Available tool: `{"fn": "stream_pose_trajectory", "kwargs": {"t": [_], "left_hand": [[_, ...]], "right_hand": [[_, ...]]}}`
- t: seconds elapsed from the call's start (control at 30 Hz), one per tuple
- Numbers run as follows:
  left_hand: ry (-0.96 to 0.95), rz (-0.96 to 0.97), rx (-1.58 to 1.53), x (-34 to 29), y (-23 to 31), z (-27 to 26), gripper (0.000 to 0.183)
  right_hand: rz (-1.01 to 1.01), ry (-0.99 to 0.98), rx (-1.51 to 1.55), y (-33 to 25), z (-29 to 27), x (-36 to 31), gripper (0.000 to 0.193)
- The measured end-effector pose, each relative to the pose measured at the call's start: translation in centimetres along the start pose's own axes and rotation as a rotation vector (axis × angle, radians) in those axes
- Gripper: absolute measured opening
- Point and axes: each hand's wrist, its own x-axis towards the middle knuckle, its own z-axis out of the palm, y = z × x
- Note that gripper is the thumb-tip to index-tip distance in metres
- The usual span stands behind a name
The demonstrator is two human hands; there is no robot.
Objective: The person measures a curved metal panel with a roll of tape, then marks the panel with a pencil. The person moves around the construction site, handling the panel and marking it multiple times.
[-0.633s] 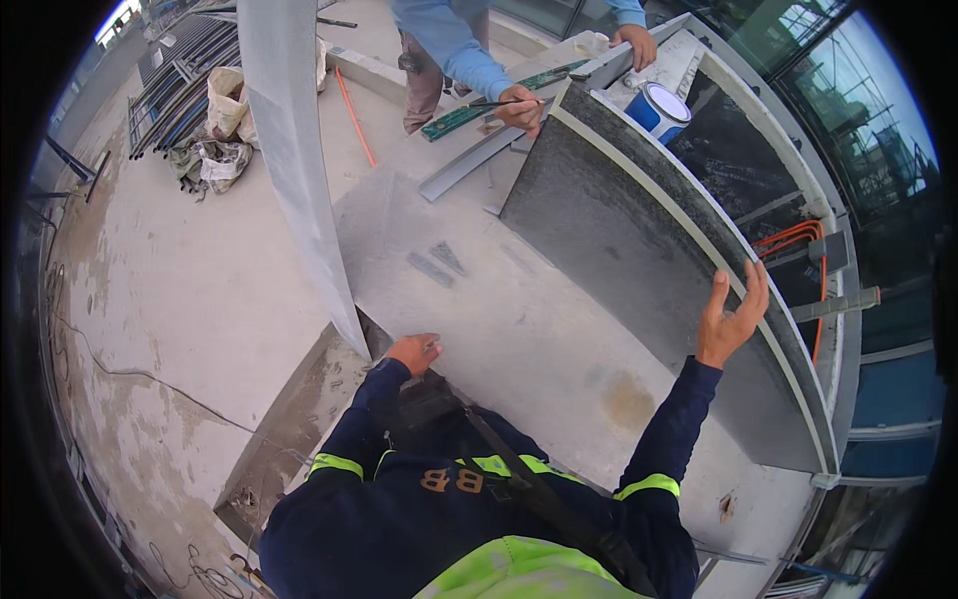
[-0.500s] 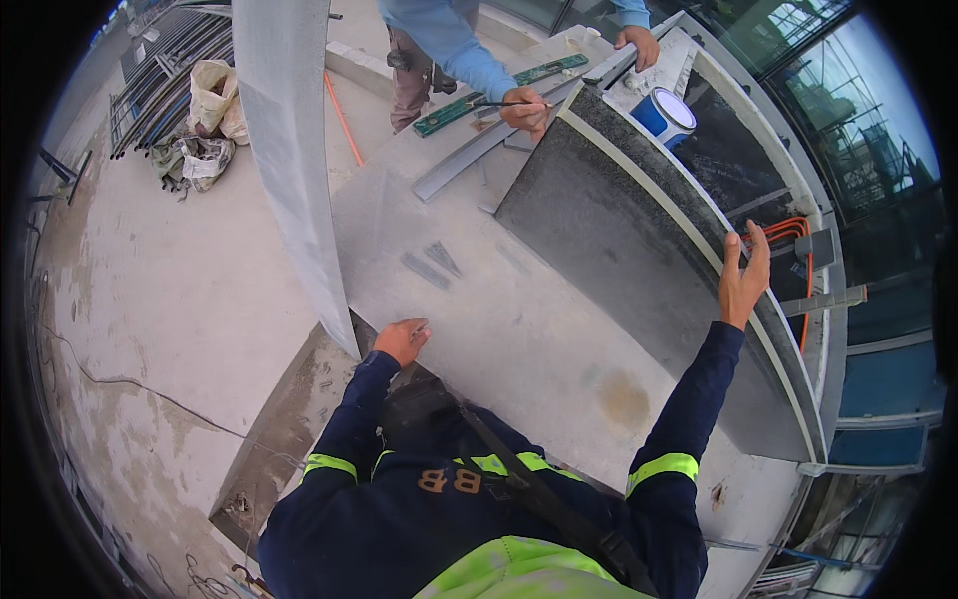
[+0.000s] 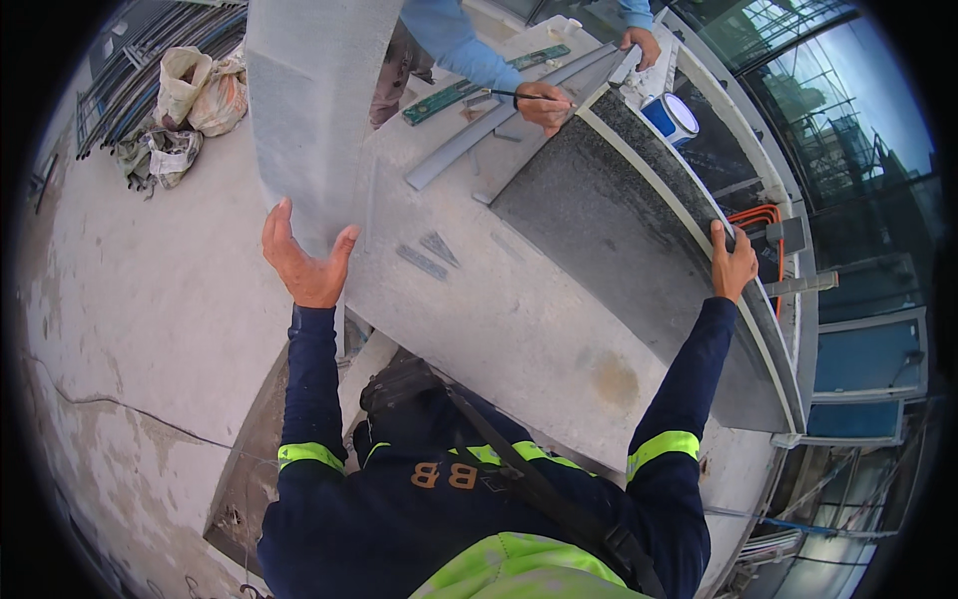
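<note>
A dark grey curved panel (image 3: 599, 225) with a pale strip along its upper edge stands on the light grey slab (image 3: 499, 329). My right hand (image 3: 733, 265) grips that upper edge, thumb on the near side and fingers over the top. My left hand (image 3: 307, 268) is raised with thumb and fingers spread, at the lower end of a pale grey upright sheet (image 3: 314, 110). Whether it touches the sheet, I cannot tell. Across from me, a co-worker's hand (image 3: 544, 108) holds a thin dark pencil-like tool (image 3: 514, 95) at the panel's far corner.
The co-worker's other hand (image 3: 641, 45) rests on the far frame near a blue-and-white bucket (image 3: 671, 120). A green spirit level (image 3: 449, 102), a grey metal bar (image 3: 469, 145) and small grey strips (image 3: 421, 262) lie on the slab. Sacks (image 3: 185, 85) and pipes (image 3: 130, 80) lie at the far left.
My left hand has risen from the slab's near edge to the pale sheet, its fingers spreading. The sheet appears wider and higher. My right hand has closed onto the panel's edge.
</note>
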Motion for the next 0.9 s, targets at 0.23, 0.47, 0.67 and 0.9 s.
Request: {"fn": "stream_pose_trajectory", "kwargs": {"t": [0.23,0.47,0.67,0.9], "left_hand": [[0.023,0.037,0.192,0.2,-0.5,3.7,0.096],[0.001,0.048,0.234,-0.6,-0.7,4.7,0.089],[-0.011,0.048,0.244,-0.9,-0.7,4.9,0.097],[0.008,0.038,0.236,-1.4,-1.3,5.6,0.104]], "right_hand": [[-0.002,-0.01,0.023,-0.3,-0.3,-0.1,0.079],[-0.016,0.094,0.009,-0.5,-0.2,-0.8,0.073],[-0.017,0.116,0.037,-0.7,-0.4,-0.8,0.067],[-0.002,0.094,0.05,-0.9,-0.4,-0.7,0.067]]}}
